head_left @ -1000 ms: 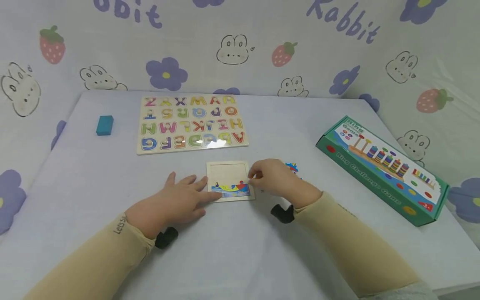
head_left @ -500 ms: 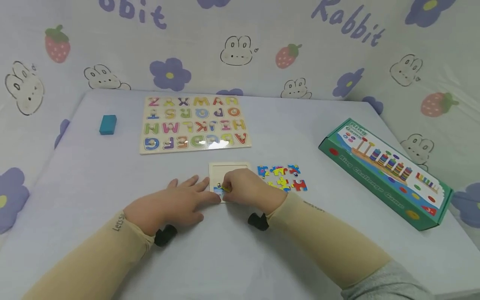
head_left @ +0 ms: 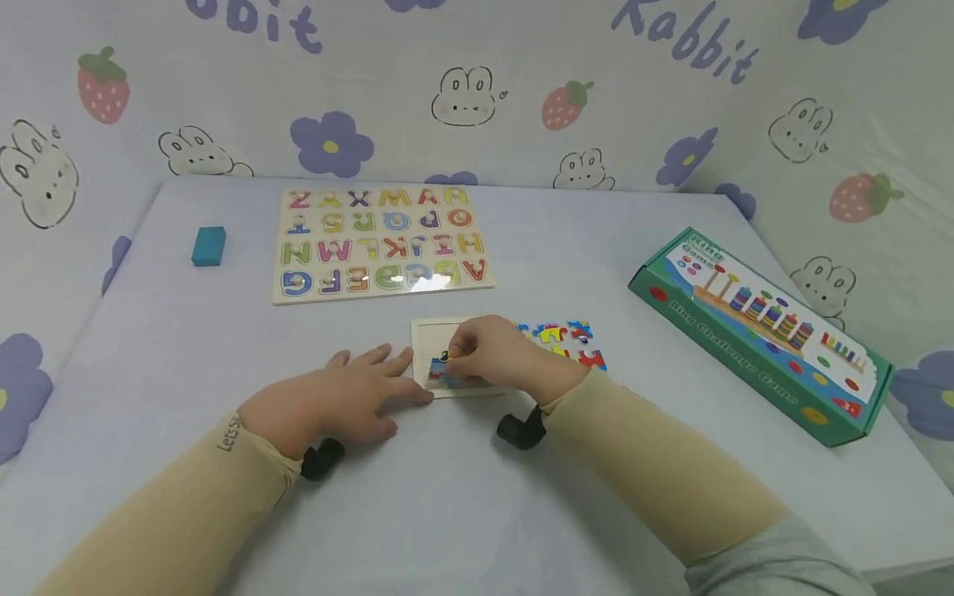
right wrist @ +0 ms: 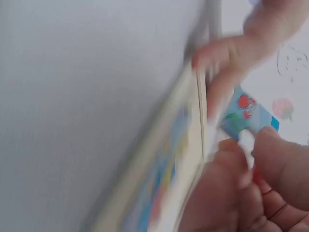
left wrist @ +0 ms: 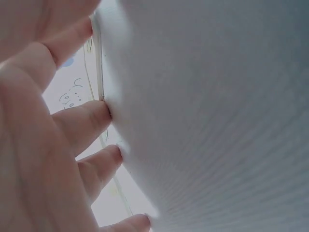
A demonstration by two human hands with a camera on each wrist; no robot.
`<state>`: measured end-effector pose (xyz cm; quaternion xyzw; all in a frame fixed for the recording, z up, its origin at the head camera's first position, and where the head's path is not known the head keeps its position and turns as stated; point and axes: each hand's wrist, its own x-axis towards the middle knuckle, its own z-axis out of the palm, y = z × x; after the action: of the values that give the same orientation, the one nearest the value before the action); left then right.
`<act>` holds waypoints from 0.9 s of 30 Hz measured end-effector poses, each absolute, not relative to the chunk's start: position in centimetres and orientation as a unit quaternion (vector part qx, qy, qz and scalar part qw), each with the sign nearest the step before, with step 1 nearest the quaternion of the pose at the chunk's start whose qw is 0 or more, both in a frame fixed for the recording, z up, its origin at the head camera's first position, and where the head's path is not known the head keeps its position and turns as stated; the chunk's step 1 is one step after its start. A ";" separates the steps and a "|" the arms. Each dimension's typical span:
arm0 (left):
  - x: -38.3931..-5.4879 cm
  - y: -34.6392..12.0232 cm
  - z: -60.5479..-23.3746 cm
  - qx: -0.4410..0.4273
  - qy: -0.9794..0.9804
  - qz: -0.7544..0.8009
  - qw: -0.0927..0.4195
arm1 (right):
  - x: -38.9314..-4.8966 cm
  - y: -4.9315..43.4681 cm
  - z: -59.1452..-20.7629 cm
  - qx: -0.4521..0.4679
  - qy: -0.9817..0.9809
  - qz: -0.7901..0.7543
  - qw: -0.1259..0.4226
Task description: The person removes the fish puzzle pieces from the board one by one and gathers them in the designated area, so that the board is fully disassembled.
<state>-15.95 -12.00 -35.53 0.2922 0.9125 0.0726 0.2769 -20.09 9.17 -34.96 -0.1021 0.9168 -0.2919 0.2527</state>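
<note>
In the head view my right hand (head_left: 495,356) pinches a jigsaw piece (head_left: 438,369) between thumb and fingertips over the left part of the shallow wooden puzzle tray (head_left: 458,392). In the right wrist view this blue jigsaw piece (right wrist: 246,111), with a red figure on it, is tilted up off the tray. Other colourful pieces lie along the tray's lower side, partly hidden by the right hand. My left hand (head_left: 350,396) lies with spread fingers, its fingertips at the tray's left edge. In the left wrist view the left hand's fingers (left wrist: 82,125) extend apart and grip nothing.
Several loose jigsaw pieces (head_left: 551,333) lie right of the tray, partly behind the right hand. Behind it is a wooden alphabet board (head_left: 383,285). A teal block (head_left: 209,247) sits at the far left, and a green ring game box (head_left: 760,339) stands at the right.
The right hand has moved left from the tray's right edge to its lower left, and a piece there is now lifted and tilted between its fingers. The left hand has barely moved.
</note>
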 end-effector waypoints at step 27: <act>-15.7 -11.8 -35.8 0.281 0.920 0.072 0.264 | -16.6 17.4 -35.7 -0.016 0.944 -0.219 0.244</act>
<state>-15.71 -11.76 -35.84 0.2812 0.9197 0.0720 0.2643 -16.55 17.43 -35.70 -0.0162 0.9445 -0.2192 0.2442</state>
